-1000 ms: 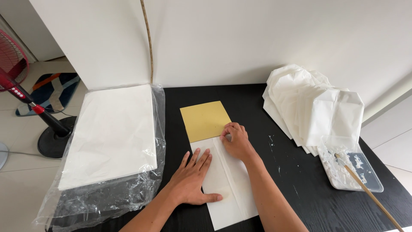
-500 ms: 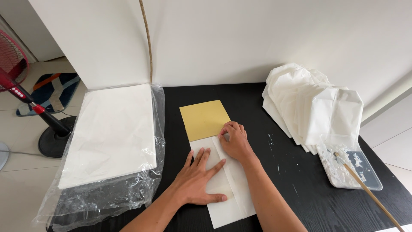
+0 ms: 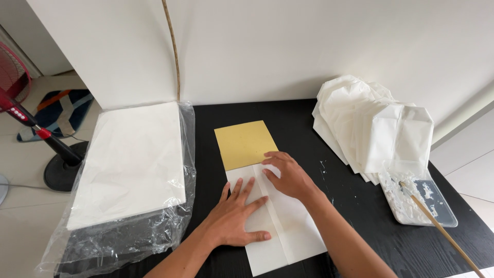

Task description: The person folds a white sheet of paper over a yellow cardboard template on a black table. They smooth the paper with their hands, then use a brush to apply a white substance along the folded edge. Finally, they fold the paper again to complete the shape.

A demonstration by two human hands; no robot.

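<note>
On the black wooden table in front of me lies a white sheet of paper folded lengthwise, its upper end overlapping a yellow rectangular card that pokes out above it. My left hand lies flat with fingers spread, pressing the left flap down. My right hand is loosely curled, fingertips pushing on the top of the fold right where the white paper meets the yellow card; neither hand grips anything, both only press.

I judge I am creasing the paper around the card, with the centre seam being flattened. The next move would call for steady pressure along the seam while the left palm keeps the sheet from sliding off the card.

To my left sits a thick stack of white sheets in a clear plastic wrapper. To my right, a fanned pile of finished white paper bags rests near a clear plastic tray smeared with white paste, a thin wooden stick lying across it.
</note>
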